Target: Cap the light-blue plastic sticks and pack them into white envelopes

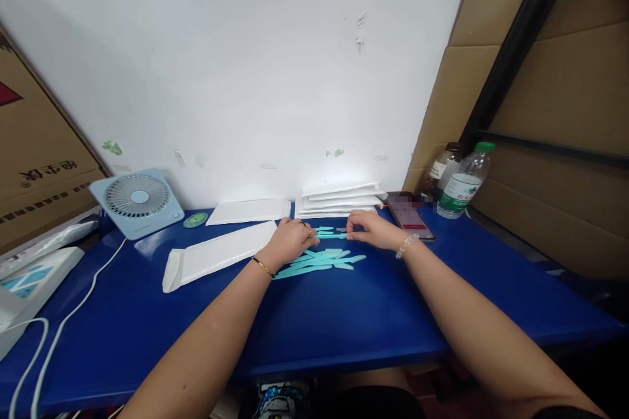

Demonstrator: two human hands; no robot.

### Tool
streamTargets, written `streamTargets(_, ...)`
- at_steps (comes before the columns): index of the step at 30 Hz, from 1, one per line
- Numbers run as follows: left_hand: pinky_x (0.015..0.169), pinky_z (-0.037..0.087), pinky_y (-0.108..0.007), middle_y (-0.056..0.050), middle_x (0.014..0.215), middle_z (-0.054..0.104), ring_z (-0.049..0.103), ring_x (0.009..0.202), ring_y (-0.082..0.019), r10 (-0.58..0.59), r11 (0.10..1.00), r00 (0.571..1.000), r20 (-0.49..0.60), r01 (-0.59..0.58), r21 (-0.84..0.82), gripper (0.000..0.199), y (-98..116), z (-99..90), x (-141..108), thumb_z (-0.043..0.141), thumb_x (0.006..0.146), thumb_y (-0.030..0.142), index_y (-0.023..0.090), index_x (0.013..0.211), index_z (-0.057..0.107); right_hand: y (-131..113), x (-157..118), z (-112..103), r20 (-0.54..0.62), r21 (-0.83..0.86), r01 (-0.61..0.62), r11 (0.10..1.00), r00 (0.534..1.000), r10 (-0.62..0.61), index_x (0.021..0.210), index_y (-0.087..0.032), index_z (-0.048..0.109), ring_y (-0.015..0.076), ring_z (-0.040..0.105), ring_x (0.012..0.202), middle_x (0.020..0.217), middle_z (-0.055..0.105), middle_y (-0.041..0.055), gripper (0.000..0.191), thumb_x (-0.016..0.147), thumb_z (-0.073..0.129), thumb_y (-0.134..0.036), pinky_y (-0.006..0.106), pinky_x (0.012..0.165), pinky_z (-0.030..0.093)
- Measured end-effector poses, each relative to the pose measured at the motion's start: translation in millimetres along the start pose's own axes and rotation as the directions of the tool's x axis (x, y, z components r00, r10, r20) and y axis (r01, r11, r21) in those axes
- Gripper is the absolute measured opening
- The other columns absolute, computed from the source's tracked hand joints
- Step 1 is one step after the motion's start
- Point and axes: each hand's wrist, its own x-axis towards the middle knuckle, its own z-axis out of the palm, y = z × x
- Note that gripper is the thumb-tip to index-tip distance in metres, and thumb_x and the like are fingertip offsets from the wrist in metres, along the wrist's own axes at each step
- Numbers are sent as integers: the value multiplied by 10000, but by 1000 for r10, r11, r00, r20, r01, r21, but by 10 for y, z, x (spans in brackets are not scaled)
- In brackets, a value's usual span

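On the blue table, a loose pile of slim turquoise eyebrow razors [322,260] lies crossed over one another. Just beyond the pile, my right hand [369,228] pinches one end of another turquoise eyebrow razor [331,236]. The fingers of my left hand [289,239] are curled at its other end, and part of the grip is hidden. A few more razors [322,229] lie right behind the one between my hands. To the left of my left hand, a long white padded envelope [221,253] rests flat with its flap end toward me.
White padded envelopes [339,200] are stacked against the wall, with another envelope [246,211] beside them. A phone [410,216] and two bottles [462,186] stand at the right. At the left are a light blue fan [138,200], its white cable [93,285] and a green disc [195,220].
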Motion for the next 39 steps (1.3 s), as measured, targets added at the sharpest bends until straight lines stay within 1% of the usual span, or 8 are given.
streamTargets(4, 824, 300, -353, -6, 903, 676, 544, 943, -200, -80, 995, 996, 32, 82, -58, 376, -234, 2, -48, 376, 922, 409, 249, 765, 677, 84, -28, -25, -51, -77, -65, 995, 997, 61, 741, -183, 612, 183, 548, 838, 846, 604, 33, 94, 800, 627, -254, 317, 796, 344)
streamTargets(8, 881, 314, -383, -31, 1022, 655, 530, 1011, -228, -171, 979, 985, 15, 172, -108, 328, -359, 13, -86, 429, 879, 482, 275, 997, 655, 26, -36, -18, -88, -26, -71, 997, 994, 68, 791, -186, 630, 176, 544, 816, 885, 591, 43, 107, 790, 640, -292, 285, 735, 375)
streamTargets(17, 876, 328, -326, -2, 873, 644, 561, 914, -190, -12, 956, 996, 86, 37, -291, 380, -27, -137, -135, 505, 802, 584, 239, 856, 655, -421, 46, 239, 135, 12, 38, 999, 990, -39, 821, -204, 640, 194, 526, 891, 940, 562, 42, 173, 811, 619, -375, 343, 820, 328)
streamTargets(21, 830, 334, -313, 4, 797, 660, 574, 792, -158, 62, 960, 991, 121, -26, -279, 331, 48, -129, -106, 492, 840, 511, 228, 825, 664, -393, 57, 233, 85, 37, 40, 998, 995, -43, 809, -196, 619, 178, 522, 879, 951, 556, 39, 155, 848, 577, -341, 338, 833, 327)
streamTargets(25, 809, 326, -326, -1, 797, 678, 578, 822, -173, -20, 987, 1000, 0, 20, -160, 293, 9, -118, -52, 467, 879, 411, 225, 763, 660, -260, 42, 129, -50, -5, 51, 999, 997, -51, 788, -190, 616, 191, 520, 911, 933, 571, 50, 162, 856, 573, -331, 328, 832, 331)
streamTargets(31, 824, 327, -355, -35, 875, 669, 573, 862, -206, -209, 978, 968, -138, 203, -56, 282, -124, -35, -9, 474, 877, 432, 227, 885, 667, -1, -10, 52, -150, -96, -133, 986, 982, 118, 761, -185, 630, 195, 539, 882, 911, 577, 45, 154, 816, 617, -328, 341, 818, 326)
streamTargets(35, 847, 343, -350, -32, 980, 656, 569, 943, -215, -187, 978, 976, -108, 175, -113, 334, -132, 15, -16, 533, 830, 478, 253, 1061, 620, -141, 18, 130, -103, -33, -65, 997, 993, 61, 838, -194, 644, 197, 532, 896, 939, 572, 59, 159, 841, 576, -338, 330, 806, 346)
streamTargets(39, 861, 347, -333, -10, 948, 658, 566, 979, -213, -77, 983, 997, -14, 73, -168, 299, -87, -8, -52, 530, 819, 499, 252, 940, 649, -301, 71, 269, 36, -36, -26, 999, 999, 28, 847, -205, 637, 204, 525, 908, 939, 560, 48, 165, 811, 614, -364, 345, 812, 330)
